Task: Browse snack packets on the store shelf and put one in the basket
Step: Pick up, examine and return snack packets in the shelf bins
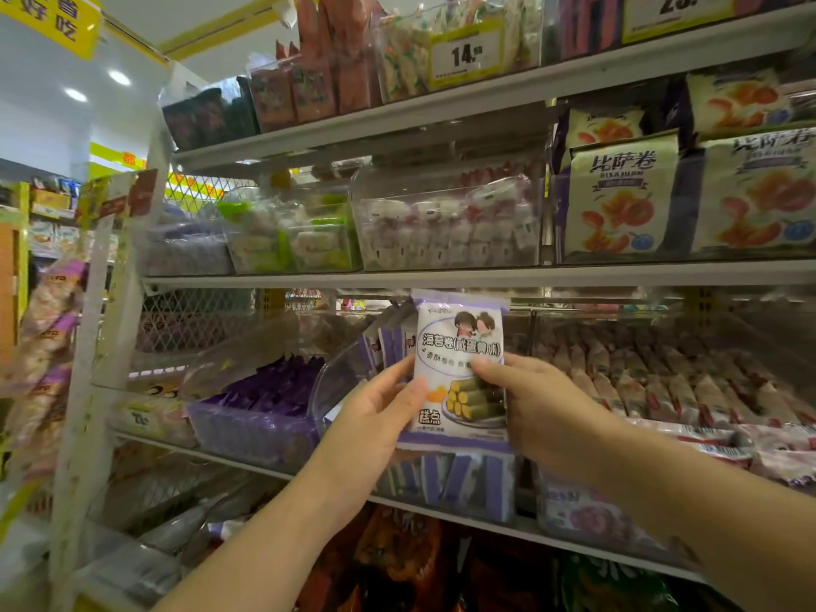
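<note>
The grey metal shelf unit [441, 276] is carrying clear plastic bins [446, 231] of wrapped snacks on each tier. Purple packets [265, 390] are filling one, and cream bags [618, 201] are standing upright at the right.

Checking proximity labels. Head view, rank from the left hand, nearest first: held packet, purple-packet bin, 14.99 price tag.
1. held packet: gripped by the left hand itself.
2. purple-packet bin: same shelf, just to the left.
3. 14.99 price tag: top shelf, far above.

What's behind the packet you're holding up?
A clear bin of similar purple-edged packets stands behind it. The held packet, left hand and right hand cover most of its contents.
</note>
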`<state>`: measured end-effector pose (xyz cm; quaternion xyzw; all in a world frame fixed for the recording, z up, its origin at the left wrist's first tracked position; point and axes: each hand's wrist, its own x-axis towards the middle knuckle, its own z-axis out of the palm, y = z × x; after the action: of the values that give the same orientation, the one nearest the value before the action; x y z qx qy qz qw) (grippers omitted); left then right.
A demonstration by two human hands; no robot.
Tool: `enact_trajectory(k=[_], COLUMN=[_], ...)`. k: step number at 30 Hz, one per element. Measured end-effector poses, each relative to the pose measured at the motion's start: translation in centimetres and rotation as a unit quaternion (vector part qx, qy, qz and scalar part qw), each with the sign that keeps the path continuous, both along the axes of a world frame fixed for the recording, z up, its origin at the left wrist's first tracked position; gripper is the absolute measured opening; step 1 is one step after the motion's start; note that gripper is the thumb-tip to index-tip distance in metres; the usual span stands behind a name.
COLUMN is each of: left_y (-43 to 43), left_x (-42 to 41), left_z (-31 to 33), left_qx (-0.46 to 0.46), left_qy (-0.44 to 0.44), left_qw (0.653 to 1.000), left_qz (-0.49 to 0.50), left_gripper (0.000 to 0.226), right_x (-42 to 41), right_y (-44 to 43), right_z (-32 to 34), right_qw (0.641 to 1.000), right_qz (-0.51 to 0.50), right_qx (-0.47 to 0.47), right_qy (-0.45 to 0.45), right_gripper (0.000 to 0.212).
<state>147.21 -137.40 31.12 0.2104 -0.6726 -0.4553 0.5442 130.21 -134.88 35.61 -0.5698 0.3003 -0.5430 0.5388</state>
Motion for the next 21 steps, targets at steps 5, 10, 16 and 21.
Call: enact_trajectory(k=[5, 10, 16, 21], left_y=[1.4, 0.9, 0.2, 0.4], left_x=[0.3, 1.3, 1.9, 1.9], left_z=[0.3, 0.2, -0.6, -0.9], left_qx=[-0.138, -0.140, -0.080, -0.074], left_qy=[-0.105, -0.202, -0.193, -0.197], left_qw=[0.977, 0.960, 0.972, 0.972], left_qz=[0.127, 0.135, 0.110, 0.108], left_gripper=[0.023, 0.051, 0.048, 0.048], right_x=[1.0, 0.5, 0.4, 0.2], right_y=[0.0, -0.2, 0.3, 0.5], right_z=[-2.2, -3.2, -3.0, -1.7], right_qw=[0.996, 0.999, 0.994, 0.993], right_qz=[0.009, 0.026, -0.010, -0.022], right_qx=[0.072, -0.036, -0.107, -0.113], right_qy=[-0.057, 0.000, 0.033, -0.032], right_gripper=[0.022, 0.036, 0.039, 0.038])
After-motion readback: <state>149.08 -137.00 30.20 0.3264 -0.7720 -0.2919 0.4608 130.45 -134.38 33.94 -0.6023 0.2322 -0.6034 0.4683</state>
